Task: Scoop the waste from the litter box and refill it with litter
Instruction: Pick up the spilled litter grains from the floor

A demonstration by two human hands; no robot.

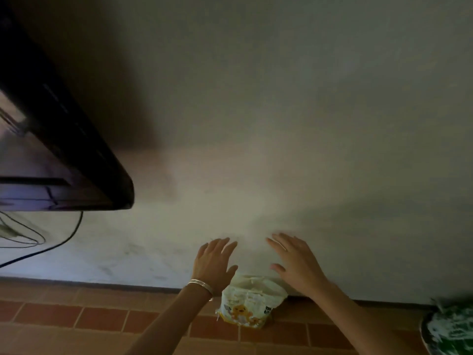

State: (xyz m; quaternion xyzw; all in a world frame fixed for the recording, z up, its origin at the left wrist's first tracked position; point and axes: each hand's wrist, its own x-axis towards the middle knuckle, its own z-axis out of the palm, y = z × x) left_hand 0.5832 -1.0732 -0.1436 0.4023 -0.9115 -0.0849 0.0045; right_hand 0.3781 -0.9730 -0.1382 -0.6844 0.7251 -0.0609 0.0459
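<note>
Yellow-and-white litter bag (249, 306) sits on the floor tiles (76, 316) against the wall (281, 149), just below and between the fingers; left hand (213, 262) and right hand (297, 262) hover over it, fingers straight, spread, gripping nothing; litter box not in view, so scooping can't be judged; refill looks unstarted; bag top crumpled, soft, cartoon print.

A pale, scuffed wall (281, 98) was seen across most of the view. A dark flat screen (64, 149) was mounted at the upper left, and black cables (69, 237) were hung below it against the wall. Reddish-brown floor tiles (64, 319) were laid along the bottom. A blurred green-and-white object (450, 329) was cut off at the lower right corner.
</note>
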